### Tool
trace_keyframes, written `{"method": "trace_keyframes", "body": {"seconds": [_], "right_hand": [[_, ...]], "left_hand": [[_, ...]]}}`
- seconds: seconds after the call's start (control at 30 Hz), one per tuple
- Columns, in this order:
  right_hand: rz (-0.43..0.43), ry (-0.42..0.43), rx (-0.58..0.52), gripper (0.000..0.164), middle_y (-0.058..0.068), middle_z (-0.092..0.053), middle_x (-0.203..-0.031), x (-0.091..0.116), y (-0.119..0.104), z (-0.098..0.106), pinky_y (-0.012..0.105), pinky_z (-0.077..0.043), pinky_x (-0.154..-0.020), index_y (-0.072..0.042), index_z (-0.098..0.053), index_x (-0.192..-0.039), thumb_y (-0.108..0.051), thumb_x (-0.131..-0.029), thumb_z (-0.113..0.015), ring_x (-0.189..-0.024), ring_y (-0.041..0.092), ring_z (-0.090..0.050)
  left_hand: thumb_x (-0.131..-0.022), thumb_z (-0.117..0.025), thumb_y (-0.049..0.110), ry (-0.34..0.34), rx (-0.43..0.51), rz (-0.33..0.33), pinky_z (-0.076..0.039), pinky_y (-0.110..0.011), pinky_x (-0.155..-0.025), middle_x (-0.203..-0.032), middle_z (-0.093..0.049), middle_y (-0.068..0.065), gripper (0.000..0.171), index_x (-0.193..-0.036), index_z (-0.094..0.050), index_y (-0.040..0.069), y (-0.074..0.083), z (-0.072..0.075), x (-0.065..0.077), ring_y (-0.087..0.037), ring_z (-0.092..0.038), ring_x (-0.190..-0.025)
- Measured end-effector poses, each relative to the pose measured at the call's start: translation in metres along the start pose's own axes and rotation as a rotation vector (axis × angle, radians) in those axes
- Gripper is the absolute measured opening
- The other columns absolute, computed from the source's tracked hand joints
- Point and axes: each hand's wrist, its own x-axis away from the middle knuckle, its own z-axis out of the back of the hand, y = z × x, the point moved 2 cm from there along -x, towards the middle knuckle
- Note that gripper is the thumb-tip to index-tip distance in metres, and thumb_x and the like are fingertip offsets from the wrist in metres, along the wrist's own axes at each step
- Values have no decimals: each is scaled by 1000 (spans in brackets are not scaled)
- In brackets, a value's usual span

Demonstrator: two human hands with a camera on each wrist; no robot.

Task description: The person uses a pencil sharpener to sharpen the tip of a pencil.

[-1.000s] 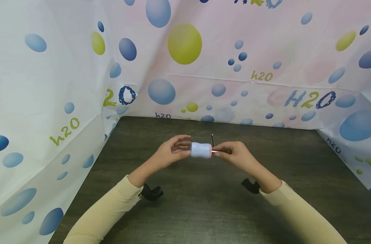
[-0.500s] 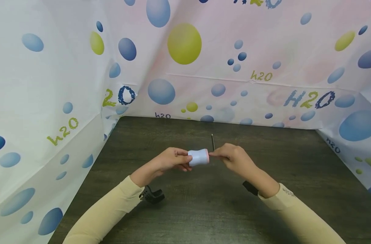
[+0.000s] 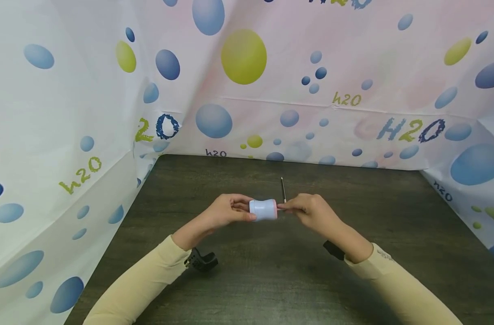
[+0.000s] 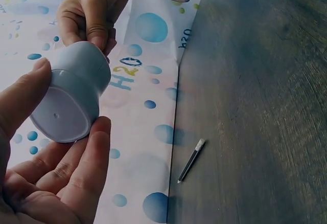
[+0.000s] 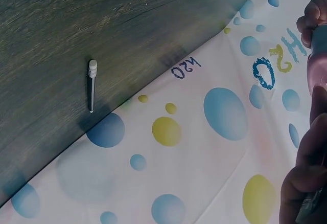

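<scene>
A light blue, narrow-waisted pencil sharpener (image 3: 263, 210) with a pink end is held in the air above the table, lying sideways. My left hand (image 3: 224, 212) holds it near its flat closed base, thumb on one side and fingertips on the other, as the left wrist view shows. My right hand (image 3: 318, 211) pinches a thin stick, seemingly a pencil, at the pink end (image 5: 318, 73). Most of that stick is hidden by the fingers. Behind the hands, a dark pencil (image 3: 283, 189) with a white end lies on the table; both wrist views show it too.
The dark wood-look table (image 3: 247, 280) stretches under both arms. White sheeting (image 3: 328, 135) printed with bubbles and "H2O" lettering stands along the back and sides. Black wrist straps with camera mounts (image 3: 202, 261) hang below the wrists.
The sharpener has come slightly lower and left. My right hand has turned, knuckles now higher. Since half a second ago, my left thumb has slid lower on the sharpener.
</scene>
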Motion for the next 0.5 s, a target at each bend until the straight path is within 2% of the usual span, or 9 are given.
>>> {"method": "trace_keyframes", "body": {"seconds": [0.17, 0.3, 0.5], "right_hand": [[-104, -78, -20, 17, 18, -79, -94, -1, 1, 1, 19, -47, -56, 5, -79, -102, 8, -86, -73, -73, 22, -72], [-183, -137, -66, 18, 20, -79, -101, -1, 3, 0, 19, -48, -56, 5, -78, -106, 5, -91, -69, -80, 23, -77], [-276, -194, -153, 21, 20, -79, -105, -1, 4, 2, 20, -45, -55, 3, -77, -112, 2, -95, -66, -80, 13, -75]], "left_hand": [[-90, -78, 11, 15, -41, -41, -63, -37, -90, -125, -71, -25, 51, -135, -62, -5, 2, 0, 1, -25, -73, -109], [-88, -80, 12, 26, -87, -71, -63, -36, -89, -123, -71, -24, 52, -134, -63, -4, 4, 1, 3, -25, -73, -107], [-88, -81, 11, 28, -139, -122, -63, -34, -91, -123, -70, -24, 53, -135, -61, -3, 7, -1, 5, -27, -72, -108]]}}
